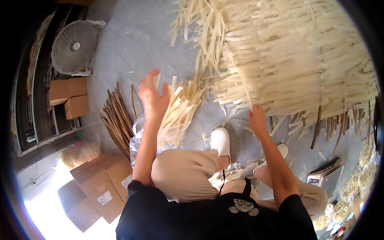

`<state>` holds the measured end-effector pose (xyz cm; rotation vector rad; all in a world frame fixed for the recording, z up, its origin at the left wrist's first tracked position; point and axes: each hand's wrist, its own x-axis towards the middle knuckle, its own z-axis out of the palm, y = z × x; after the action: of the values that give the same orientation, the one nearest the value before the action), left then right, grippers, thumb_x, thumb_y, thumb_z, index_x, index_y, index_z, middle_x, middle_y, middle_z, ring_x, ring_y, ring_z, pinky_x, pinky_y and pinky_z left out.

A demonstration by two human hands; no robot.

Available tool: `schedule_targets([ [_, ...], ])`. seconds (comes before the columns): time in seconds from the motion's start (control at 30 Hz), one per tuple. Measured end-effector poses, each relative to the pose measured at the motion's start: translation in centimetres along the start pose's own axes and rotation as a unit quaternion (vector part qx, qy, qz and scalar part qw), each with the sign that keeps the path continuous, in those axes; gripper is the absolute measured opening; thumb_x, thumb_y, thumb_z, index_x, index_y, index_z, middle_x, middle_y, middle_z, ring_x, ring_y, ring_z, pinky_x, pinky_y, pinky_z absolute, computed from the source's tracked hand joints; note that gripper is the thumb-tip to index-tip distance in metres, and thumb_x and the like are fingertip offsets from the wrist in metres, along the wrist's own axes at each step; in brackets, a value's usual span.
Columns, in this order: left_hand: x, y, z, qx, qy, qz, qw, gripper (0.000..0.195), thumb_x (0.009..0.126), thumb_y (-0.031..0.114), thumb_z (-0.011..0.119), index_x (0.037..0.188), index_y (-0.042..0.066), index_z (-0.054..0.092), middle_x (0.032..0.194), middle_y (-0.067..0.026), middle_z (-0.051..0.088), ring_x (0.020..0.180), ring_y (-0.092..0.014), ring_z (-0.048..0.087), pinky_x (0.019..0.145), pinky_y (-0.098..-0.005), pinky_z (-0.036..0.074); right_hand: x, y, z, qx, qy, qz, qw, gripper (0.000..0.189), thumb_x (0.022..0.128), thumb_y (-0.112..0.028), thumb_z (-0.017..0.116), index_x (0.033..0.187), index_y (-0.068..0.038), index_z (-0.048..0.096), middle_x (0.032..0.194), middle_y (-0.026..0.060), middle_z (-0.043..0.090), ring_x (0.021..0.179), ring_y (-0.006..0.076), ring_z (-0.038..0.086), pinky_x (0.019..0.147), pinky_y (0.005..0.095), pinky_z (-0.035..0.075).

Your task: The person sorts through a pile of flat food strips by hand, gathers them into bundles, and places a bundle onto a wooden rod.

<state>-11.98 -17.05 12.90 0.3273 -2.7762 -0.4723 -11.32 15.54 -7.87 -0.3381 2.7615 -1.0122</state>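
Observation:
My right hand (pixel 257 120) is closed on one end of a long, pale, flat strip (pixel 239 72), which slants up and left in front of a broad layer of similar strips (pixel 288 75) on the floor. My left hand (pixel 153 97) is raised and blurred, its fingers spread and apparently holding nothing. Just right of it, a bundle of pale strips (pixel 183 105) lies partly inside a clear plastic bag (pixel 177 132). Whether these strips are plant material or dried food cannot be told.
Thin brown sticks (pixel 115 114) lie left of the bag. A fan (pixel 74 47) and cardboard boxes (pixel 68 91) stand at the far left, with larger cartons (pixel 100 186) nearer me. A platform scale (pixel 327 177) and filled clear bags (pixel 345 195) are at my right.

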Motion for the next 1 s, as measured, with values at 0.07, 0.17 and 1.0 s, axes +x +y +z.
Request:
schedule_targets([
  [0.07,2.3,0.5,3.6,-0.089,-0.1,0.014,0.991,0.051,0.071,0.009,0.06,0.118,0.001,0.044,0.114,-0.0178,0.05,0.107,-0.032,0.047,0.093,-0.0408,0.034,-1.7,0.2,-0.7,0.045,0.006,0.025,0.999,0.02,0.075,-0.001,0.048,0.095,0.002,0.048,0.091,0.0226,0.05,0.083,0.0393,0.048,0.071,0.0441,0.039],
  [0.17,5.5,-2.8,12.0,-0.146,-0.253,-0.059,0.955,0.069,0.072,0.018,0.063,0.129,-0.004,0.03,0.123,-0.0228,0.043,0.114,-0.036,0.042,0.099,-0.0385,0.032,-4.0,0.1,-1.8,0.103,-0.01,0.127,0.987,0.023,0.076,-0.002,0.048,0.099,0.002,0.047,0.089,0.0245,0.051,0.085,0.0418,0.049,0.071,0.0458,0.04],
  [1.0,9.8,-3.1,27.7,-0.082,-0.307,-0.296,0.901,0.065,0.054,0.028,0.073,0.107,-0.003,0.051,0.104,-0.0193,0.058,0.099,-0.03,0.056,0.081,-0.0369,0.045,-7.8,1.0,-5.5,0.132,0.022,0.235,0.963,0.019,0.08,-0.003,0.046,0.098,0.001,0.046,0.07,0.0238,0.053,0.066,0.0421,0.051,0.055,0.0433,0.039],
])
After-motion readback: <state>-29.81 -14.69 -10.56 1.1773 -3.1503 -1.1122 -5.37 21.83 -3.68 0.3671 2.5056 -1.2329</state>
